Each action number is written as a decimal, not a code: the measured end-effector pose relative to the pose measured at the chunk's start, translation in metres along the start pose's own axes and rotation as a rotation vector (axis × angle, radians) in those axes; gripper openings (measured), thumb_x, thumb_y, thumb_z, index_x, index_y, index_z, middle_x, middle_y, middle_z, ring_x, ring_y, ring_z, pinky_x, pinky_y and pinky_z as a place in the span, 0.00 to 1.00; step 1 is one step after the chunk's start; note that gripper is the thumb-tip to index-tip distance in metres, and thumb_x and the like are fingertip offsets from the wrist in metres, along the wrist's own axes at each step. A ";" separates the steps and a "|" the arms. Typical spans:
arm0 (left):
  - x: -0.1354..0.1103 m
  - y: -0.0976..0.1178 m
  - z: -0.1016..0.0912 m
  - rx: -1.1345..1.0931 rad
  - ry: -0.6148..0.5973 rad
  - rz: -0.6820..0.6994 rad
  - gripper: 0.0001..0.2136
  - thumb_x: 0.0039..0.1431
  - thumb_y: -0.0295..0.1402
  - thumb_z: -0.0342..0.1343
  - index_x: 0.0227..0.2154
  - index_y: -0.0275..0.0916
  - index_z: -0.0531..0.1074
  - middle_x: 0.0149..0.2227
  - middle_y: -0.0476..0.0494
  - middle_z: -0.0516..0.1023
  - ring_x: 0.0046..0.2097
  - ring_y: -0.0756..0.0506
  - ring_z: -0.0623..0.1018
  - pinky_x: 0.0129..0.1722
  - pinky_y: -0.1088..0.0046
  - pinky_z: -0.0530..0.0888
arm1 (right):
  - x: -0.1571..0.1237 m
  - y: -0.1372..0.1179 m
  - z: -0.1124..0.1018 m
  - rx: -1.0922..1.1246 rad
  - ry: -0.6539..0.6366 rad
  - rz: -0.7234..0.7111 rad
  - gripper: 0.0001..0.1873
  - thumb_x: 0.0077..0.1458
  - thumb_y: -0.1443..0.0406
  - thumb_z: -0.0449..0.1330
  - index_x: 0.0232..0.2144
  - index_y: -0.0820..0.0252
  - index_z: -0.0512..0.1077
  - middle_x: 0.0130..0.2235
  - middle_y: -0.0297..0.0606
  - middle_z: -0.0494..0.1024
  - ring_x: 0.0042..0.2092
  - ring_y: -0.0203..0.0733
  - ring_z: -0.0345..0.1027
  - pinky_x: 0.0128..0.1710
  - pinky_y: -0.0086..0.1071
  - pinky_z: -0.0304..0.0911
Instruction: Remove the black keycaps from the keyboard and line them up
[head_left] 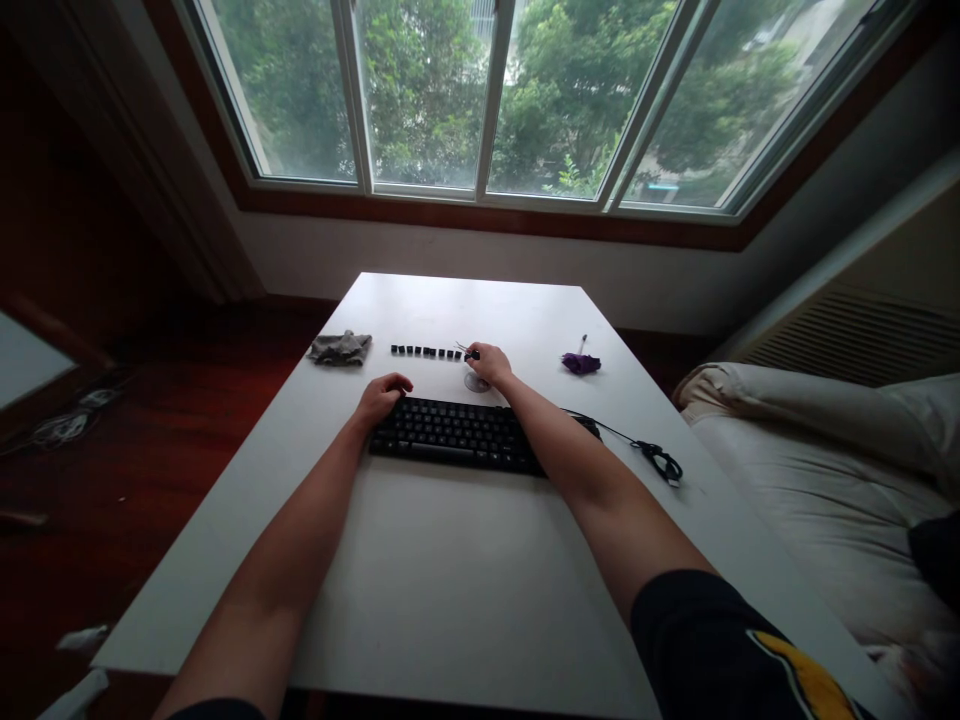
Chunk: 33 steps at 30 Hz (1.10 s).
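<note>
A black keyboard (pixel 457 432) lies on the white table in front of me. My left hand (pixel 381 397) is at its far left corner, fingers curled over the back edge and holding it. Beyond the keyboard, my right hand (pixel 490 363) is closed on a small wire keycap puller (pixel 463 348), its thin prongs pointing left. A dark bit beside those fingers may be a keycap; it is too small to tell. Several black keycaps (pixel 426 351) stand in a row to the left of this hand. A clear round dish (pixel 475 382) sits just below it, partly covered.
A crumpled grey cloth (pixel 341 348) lies at the table's left edge. On the right are a purple cloth-like bundle (pixel 581 363), a thin white stick (pixel 583 343) and the coiled black cable (pixel 660 462). A pale sofa (pixel 780 470) borders the table (pixel 465 580) on the right.
</note>
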<state>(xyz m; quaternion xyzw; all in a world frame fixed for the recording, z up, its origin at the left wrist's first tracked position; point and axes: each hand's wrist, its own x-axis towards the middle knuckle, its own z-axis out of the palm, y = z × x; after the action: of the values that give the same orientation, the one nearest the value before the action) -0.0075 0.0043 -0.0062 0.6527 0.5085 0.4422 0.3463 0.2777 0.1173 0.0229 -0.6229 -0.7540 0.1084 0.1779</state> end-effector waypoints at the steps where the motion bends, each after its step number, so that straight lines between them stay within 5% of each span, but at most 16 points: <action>1: 0.000 0.001 0.000 0.002 0.000 -0.002 0.17 0.43 0.25 0.48 0.34 0.38 0.79 0.34 0.47 0.81 0.37 0.46 0.77 0.40 0.71 0.73 | 0.002 -0.001 0.002 -0.002 -0.002 0.011 0.13 0.59 0.61 0.61 0.47 0.49 0.77 0.47 0.38 0.80 0.47 0.45 0.72 0.45 0.33 0.65; 20: -0.001 0.005 -0.002 0.001 0.000 -0.024 0.17 0.43 0.25 0.48 0.35 0.38 0.79 0.35 0.46 0.81 0.37 0.46 0.77 0.41 0.70 0.74 | 0.015 -0.006 0.010 0.097 -0.037 0.069 0.18 0.55 0.61 0.63 0.48 0.52 0.71 0.45 0.39 0.79 0.43 0.43 0.72 0.41 0.32 0.64; 33: -0.001 0.005 -0.001 -0.013 -0.008 -0.005 0.17 0.43 0.25 0.48 0.34 0.37 0.78 0.35 0.46 0.81 0.37 0.46 0.77 0.41 0.70 0.73 | 0.025 0.001 0.013 0.130 -0.034 0.097 0.14 0.57 0.57 0.63 0.44 0.54 0.76 0.47 0.41 0.80 0.48 0.45 0.72 0.46 0.33 0.65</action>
<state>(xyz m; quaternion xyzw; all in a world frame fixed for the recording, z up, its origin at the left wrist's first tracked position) -0.0067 0.0023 -0.0018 0.6509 0.5058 0.4422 0.3534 0.2695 0.1426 0.0134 -0.6440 -0.7173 0.1761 0.1995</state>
